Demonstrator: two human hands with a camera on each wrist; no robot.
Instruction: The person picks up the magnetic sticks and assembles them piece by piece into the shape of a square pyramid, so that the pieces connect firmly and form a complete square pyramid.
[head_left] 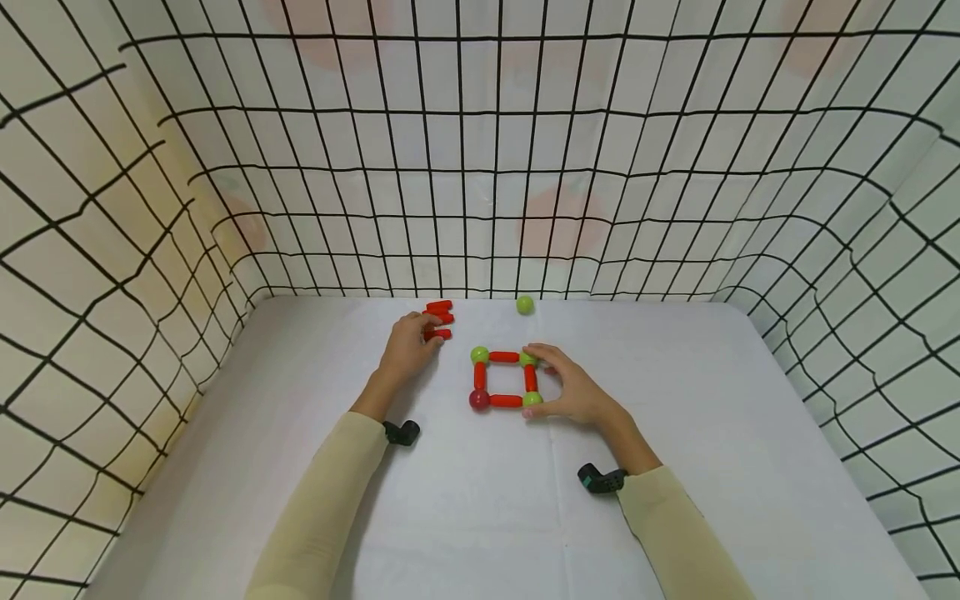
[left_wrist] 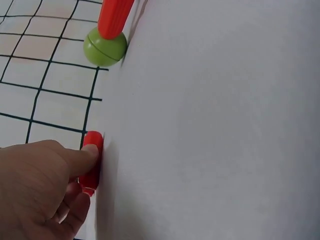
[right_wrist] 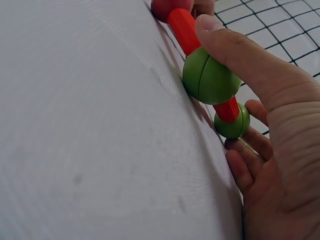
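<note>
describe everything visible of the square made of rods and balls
The square lies flat on the white surface: four red, plastic-looking rods join four balls, one dark red at the near left corner, three green with seams. The right grip spans its right side, fingers at the far ball, thumb at the near one.

A white surface [head_left: 480,500] carries a ball-and-rod square [head_left: 506,401], loose red rods [head_left: 439,306] and a green ball [head_left: 525,305].

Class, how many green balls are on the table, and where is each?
4: the far-left ball, far-right ball and near-right ball of the square, plus a lone ball beyond it.
</note>
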